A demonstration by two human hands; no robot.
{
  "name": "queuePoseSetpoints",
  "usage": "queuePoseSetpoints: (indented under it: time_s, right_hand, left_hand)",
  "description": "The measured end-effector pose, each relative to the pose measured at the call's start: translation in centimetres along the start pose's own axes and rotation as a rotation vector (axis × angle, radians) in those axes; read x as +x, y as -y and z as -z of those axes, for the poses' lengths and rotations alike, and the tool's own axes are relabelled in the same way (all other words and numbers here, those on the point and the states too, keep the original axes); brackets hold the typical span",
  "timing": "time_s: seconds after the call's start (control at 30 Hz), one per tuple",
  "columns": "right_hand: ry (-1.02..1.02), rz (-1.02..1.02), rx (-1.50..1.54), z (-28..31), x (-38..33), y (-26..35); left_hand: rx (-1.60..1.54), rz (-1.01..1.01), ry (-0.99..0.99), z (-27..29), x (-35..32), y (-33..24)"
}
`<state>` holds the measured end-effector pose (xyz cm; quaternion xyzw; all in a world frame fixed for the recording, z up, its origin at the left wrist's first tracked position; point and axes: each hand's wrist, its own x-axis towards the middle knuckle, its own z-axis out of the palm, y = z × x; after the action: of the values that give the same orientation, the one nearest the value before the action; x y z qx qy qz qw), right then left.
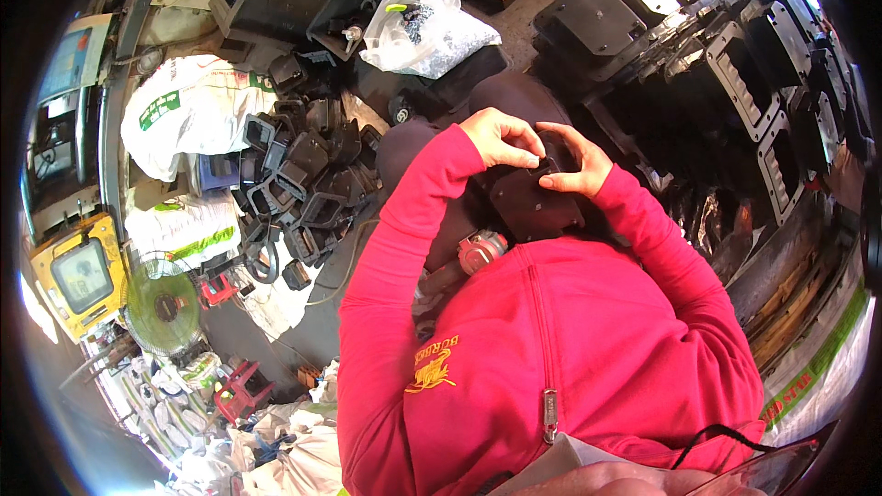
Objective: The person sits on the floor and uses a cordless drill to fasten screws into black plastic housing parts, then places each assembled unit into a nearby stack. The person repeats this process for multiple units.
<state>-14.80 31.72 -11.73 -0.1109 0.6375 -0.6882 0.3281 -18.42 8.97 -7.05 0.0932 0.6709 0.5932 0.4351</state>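
Observation:
A black box-shaped part [531,200] rests on my lap, dark against my dark trousers, so its outline is hard to follow. My left hand [501,140] is over its upper end, thumb and forefinger pinched together. Whatever sits in that pinch is too small and dark to name. From the other side my right hand [581,162] curves round the same end, forefinger above and thumb below, gripping the part. Both sets of fingertips nearly meet.
Beyond my knees is a clear plastic bag [432,35] of small metal pieces. Many black frames [299,170] are heaped at left, near a green fan [163,306] and a yellow-framed machine [81,276]. Stacked black panels [744,83] stand at right.

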Motion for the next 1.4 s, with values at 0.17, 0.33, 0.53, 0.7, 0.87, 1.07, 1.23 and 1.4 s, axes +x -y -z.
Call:
queuePoseSetpoints:
  time_s: [0.17, 0.33, 0.53, 0.7, 0.87, 1.07, 1.23, 1.4]
  right_hand:
    - [-0.033, 0.007, -0.086, -0.3, 0.1, 0.2]
    - [-0.061, 0.035, -0.149, -0.6, 0.1, 0.2]
    - [-0.065, 0.017, -0.144, -0.7, 0.1, 0.0]
    - [-0.096, 0.031, -0.231, -0.8, -0.1, 0.2]
    - [-0.093, 0.013, -0.226, -0.8, -0.3, 0.5]
    - [-0.123, 0.049, -0.263, -0.9, -0.4, 0.6]
    - [-0.117, 0.057, -0.367, -0.7, -0.8, 1.1]
    - [-0.091, 0.079, -0.294, -0.6, -0.8, 1.1]
  left_hand:
    - [0.062, 0.054, -0.110, -0.6, -0.8, -0.4]
    - [-0.041, 0.038, -0.215, -1.5, -1.4, 0.4]
    - [-0.143, -0.014, -0.310, -2.4, -1.5, 2.7]
    - [-0.222, -0.092, -0.416, -3.5, -1.4, 3.5]
    - [-0.255, -0.080, -0.439, -3.9, -1.5, 3.2]
    - [0.178, -0.107, -0.500, -3.9, -1.9, 2.2]
    - [0.026, 0.010, -0.457, -3.9, -1.4, 1.8]
    - [0.171, -0.016, -0.401, -3.5, -1.5, 1.4]
